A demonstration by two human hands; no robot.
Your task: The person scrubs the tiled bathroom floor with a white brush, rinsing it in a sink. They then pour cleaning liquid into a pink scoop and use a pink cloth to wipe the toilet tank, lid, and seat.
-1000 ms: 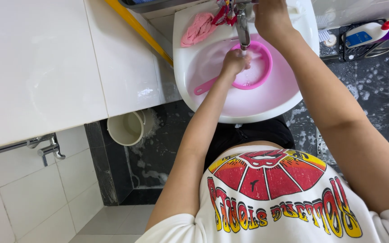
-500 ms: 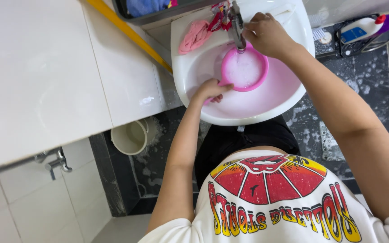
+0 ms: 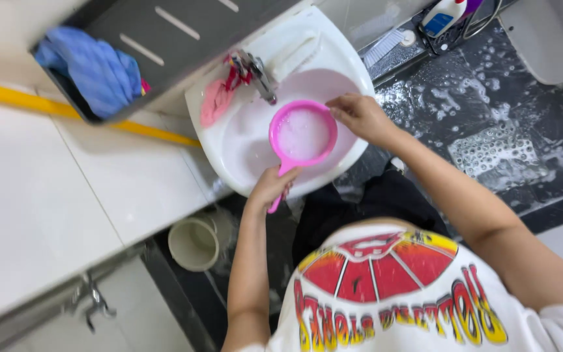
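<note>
The landmark here is the white ceramic basin point(image 3: 242, 146), seen from above at the upper middle of the view. Over its bowl, just below the chrome tap point(image 3: 259, 77), sits a round pink plastic scoop with a long handle point(image 3: 302, 133), and its bowl looks full of foamy, soapy water. The left hand point(image 3: 270, 187) is at the near rim of the basin, its fingers curled tight around the scoop's handle. The right hand point(image 3: 360, 116) is at the basin's right rim, fingertips resting on the edge of the scoop; those fingers are loosely bent and grip nothing that I can make out. A crumpled pink cloth point(image 3: 215, 101) lies on the basin's left ledge, beside the tap. To the left of the basin, a blue rag point(image 3: 96, 68) is bundled in a dark tray, with a yellow pole point(image 3: 73, 112) running beneath it, and a cream bucket point(image 3: 193, 243) stands on the floor below the basin. As I judge it, the step in hand is filling or rinsing the scoop under the tap; lifting it would call for a level carry by the handle, the right hand steadying the rim, since a tilt could slop suds onto the wet dark floor point(image 3: 490, 124).
</note>
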